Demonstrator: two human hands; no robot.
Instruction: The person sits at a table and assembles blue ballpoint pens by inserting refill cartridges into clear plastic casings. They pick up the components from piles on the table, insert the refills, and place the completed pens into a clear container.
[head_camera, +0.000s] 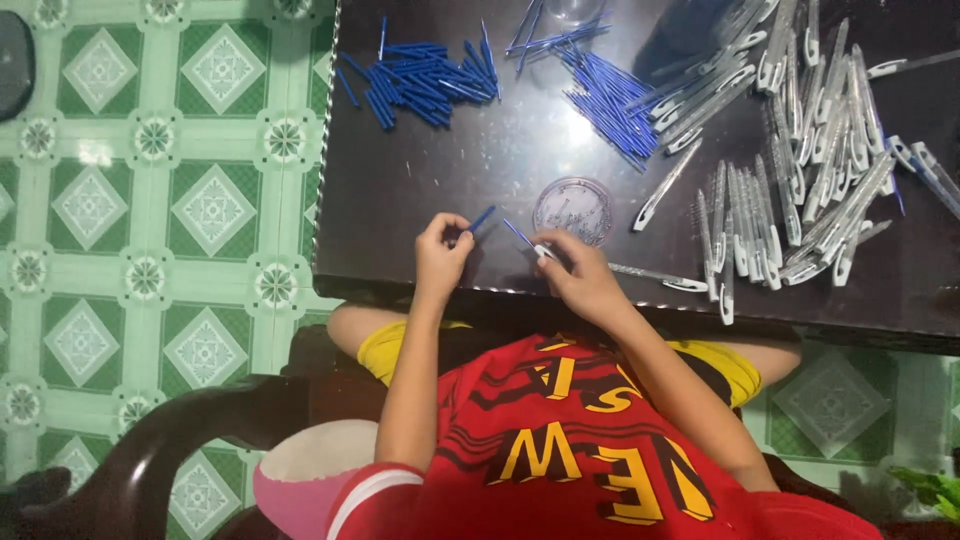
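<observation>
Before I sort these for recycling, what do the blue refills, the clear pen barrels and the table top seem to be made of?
Blue refills: thin, uniform tubes, likely plastic. Clear pen barrels: translucent, whitish, probably moulded plastic. Table top: dark and glossy with reflections, perhaps polished stone, glass or lacquered wood; I cannot tell which. The left hand pinches a blue piece, the right hand a barrel.

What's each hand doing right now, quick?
Left hand: closed on a short blue piece.
Right hand: closed on a clear pen barrel with a blue refill at its tip.
</observation>
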